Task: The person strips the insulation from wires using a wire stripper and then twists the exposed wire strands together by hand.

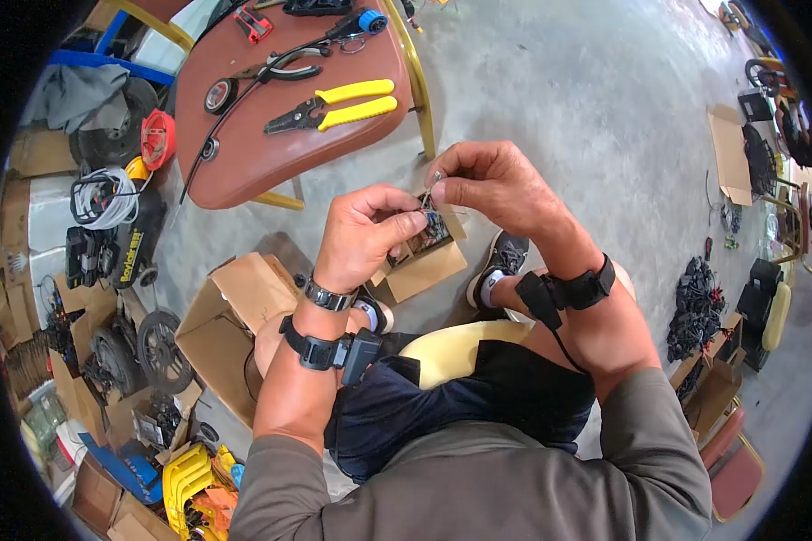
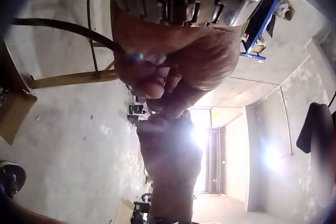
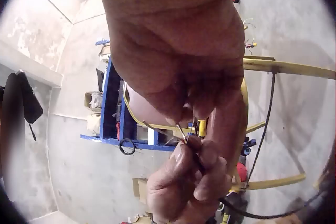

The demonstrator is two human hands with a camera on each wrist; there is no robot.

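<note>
Both hands are raised close together above a small open cardboard box. My left hand pinches the end of a black cable between thumb and fingers. Thin bare wires stick out of that end, plainest in the right wrist view. Their far ends run into the fingertips of my right hand, which pinches them with thumb and forefinger. The right fingertips partly hide the wire tips. In the left wrist view, glare falls over the right hand and the wires are hidden.
A brown chair seat ahead carries yellow-handled wire strippers, black-handled pliers and a cable with a blue connector. A larger open carton stands by the left leg. Wheels and boxes crowd the left side; a cable heap lies right.
</note>
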